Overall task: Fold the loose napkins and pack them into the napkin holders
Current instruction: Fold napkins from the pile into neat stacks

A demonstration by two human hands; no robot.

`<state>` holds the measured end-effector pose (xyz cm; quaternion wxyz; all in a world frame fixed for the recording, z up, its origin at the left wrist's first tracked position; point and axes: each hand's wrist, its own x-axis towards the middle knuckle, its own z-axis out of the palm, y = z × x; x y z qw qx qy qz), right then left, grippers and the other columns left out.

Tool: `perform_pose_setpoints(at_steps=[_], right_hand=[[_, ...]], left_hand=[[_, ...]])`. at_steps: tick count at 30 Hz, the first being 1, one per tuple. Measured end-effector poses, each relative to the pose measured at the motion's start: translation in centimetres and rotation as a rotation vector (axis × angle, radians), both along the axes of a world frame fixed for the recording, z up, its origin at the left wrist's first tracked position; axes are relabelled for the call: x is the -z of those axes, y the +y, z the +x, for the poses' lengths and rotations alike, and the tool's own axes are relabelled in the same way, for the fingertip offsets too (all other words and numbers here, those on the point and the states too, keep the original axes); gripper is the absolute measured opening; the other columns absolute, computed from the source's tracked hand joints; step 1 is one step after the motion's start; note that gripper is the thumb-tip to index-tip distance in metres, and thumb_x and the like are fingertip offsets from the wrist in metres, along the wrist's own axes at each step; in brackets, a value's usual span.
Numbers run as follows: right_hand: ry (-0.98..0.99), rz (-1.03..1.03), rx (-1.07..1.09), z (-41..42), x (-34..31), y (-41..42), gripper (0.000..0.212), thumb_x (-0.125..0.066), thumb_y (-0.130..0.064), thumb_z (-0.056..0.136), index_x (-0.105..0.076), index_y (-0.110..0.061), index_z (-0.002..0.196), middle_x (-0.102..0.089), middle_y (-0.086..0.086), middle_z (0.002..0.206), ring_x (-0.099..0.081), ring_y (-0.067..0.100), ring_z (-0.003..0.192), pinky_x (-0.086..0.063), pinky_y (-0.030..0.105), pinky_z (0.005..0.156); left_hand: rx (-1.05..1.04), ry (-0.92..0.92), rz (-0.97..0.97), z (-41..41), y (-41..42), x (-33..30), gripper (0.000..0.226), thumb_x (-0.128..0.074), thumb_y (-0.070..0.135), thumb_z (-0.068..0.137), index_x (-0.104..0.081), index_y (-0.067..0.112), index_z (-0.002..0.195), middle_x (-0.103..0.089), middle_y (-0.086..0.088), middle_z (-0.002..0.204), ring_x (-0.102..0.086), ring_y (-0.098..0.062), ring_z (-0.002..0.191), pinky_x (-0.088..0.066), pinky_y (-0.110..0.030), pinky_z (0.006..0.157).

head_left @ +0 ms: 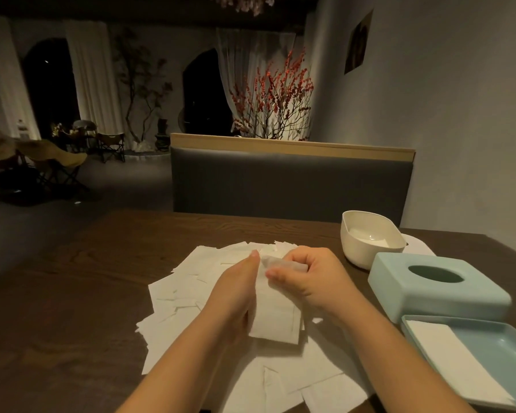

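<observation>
Many loose napkins left on table. My right hand pinches napkin strip mid-fold, left hand flat against it, fingers straight. Blue tray holds one folded napkin; white holder partly filled. I judge early stage.
</observation>
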<state>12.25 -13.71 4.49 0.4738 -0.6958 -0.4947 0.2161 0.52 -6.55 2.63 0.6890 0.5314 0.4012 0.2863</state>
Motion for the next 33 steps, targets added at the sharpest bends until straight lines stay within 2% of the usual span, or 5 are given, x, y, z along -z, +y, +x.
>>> perform_pose_setpoints(at_steps=[3, 6, 13, 21, 33], right_hand=[[-0.142, 0.017, 0.096, 0.0, 0.8, 0.5, 0.019, -0.076, -0.039, 0.083, -0.072, -0.022, 0.076, -0.059, -0.010, 0.090, -0.054, 0.007, 0.091, -0.041, 0.023, 0.070], [-0.086, 0.116, 0.132, 0.8, 0.6, 0.4, 0.006, -0.065, -0.035, 0.093, -0.068, -0.033, 0.088, -0.060, -0.010, 0.100, -0.056, 0.007, 0.095, -0.042, 0.020, 0.071], [-0.466, -0.163, 0.393, 6.0, 0.6, -0.8, 0.009, -0.056, -0.029, 0.099, -0.063, -0.027, 0.103, -0.066, -0.001, 0.107, -0.059, 0.011, 0.088, -0.055, 0.026, 0.081], [-0.572, -0.558, 0.248, 1.7, 1.6, -0.5, 0.106, -0.054, -0.086, 0.069, -0.022, -0.027, 0.152, -0.026, 0.002, 0.157, -0.035, 0.028, 0.140, -0.042, 0.047, 0.109], [-0.707, -0.632, 0.347, 2.8, 0.8, 0.2, 0.026, -0.055, -0.015, 0.097, -0.053, -0.014, 0.123, -0.063, 0.006, 0.116, -0.062, 0.020, 0.098, -0.049, 0.028, 0.078]], left_hand=[[0.113, -0.076, -0.021, -0.3, -0.3, -0.3, 0.051, -0.044, 0.060, 0.098, -0.066, 0.018, 0.116, -0.069, 0.001, 0.111, -0.061, -0.016, 0.105, -0.049, -0.033, 0.091], [0.182, -0.054, 0.087, -0.8, -0.1, -0.2, 0.020, -0.058, 0.020, 0.099, -0.069, 0.013, 0.114, -0.078, -0.006, 0.099, -0.073, -0.016, 0.087, -0.059, -0.027, 0.070], [-0.249, -0.340, -0.185, -2.2, 1.3, -0.9, 0.027, -0.063, 0.021, 0.097, -0.053, 0.014, 0.122, -0.066, -0.013, 0.108, -0.063, -0.030, 0.099, -0.052, -0.049, 0.092], [-0.390, -0.628, -0.486, -2.0, 1.3, -1.4, 0.035, -0.065, 0.018, 0.096, -0.048, 0.014, 0.127, -0.060, -0.016, 0.123, -0.059, -0.032, 0.113, -0.053, -0.046, 0.101], [-0.291, -0.588, -0.469, -1.6, 1.0, -0.9, 0.040, -0.062, 0.014, 0.098, -0.049, 0.014, 0.136, -0.065, -0.016, 0.121, -0.067, -0.031, 0.104, -0.059, -0.045, 0.082]])
